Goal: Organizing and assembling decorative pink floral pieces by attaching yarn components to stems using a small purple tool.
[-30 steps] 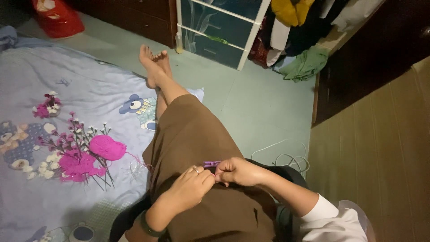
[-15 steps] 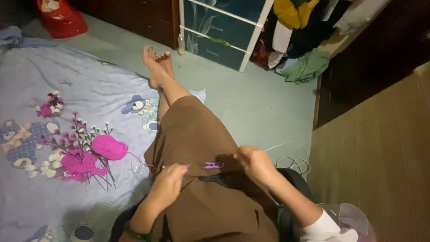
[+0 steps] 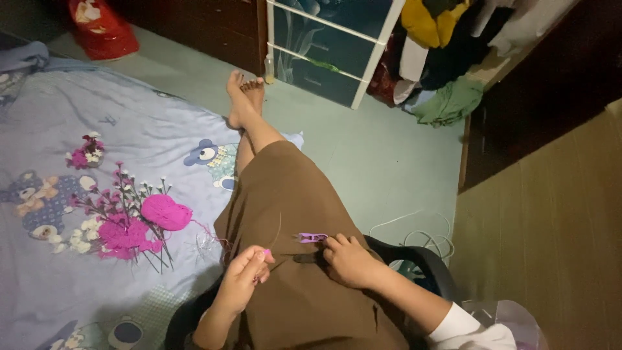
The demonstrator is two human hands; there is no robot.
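Note:
I sit on the floor with my legs stretched out under a brown skirt point(image 3: 285, 194). A small purple clip-like tool point(image 3: 312, 238) lies on my lap. My right hand point(image 3: 350, 261) rests knuckles up on the skirt, its fingertips just touching the tool's right end. My left hand point(image 3: 243, 277) hovers over my left thigh and pinches a small pink piece point(image 3: 266, 252) between thumb and fingers. To my left, a ball of pink yarn point(image 3: 166, 212) and a pink crocheted piece point(image 3: 123, 234) lie on a blue blanket point(image 3: 129, 129), among small artificial flower stems.
A white-framed drawer unit point(image 3: 330, 45) stands beyond my feet, beside a pile of clothes point(image 3: 447, 71). A red bag point(image 3: 100, 26) sits at the back left. White cord point(image 3: 421, 236) lies on the green floor. A wooden panel point(image 3: 551, 227) fills the right side.
The hands, joined at the purple tool a second ago, parted and left it on my lap. My right hand has come back to touch it; my left keeps a pink piece.

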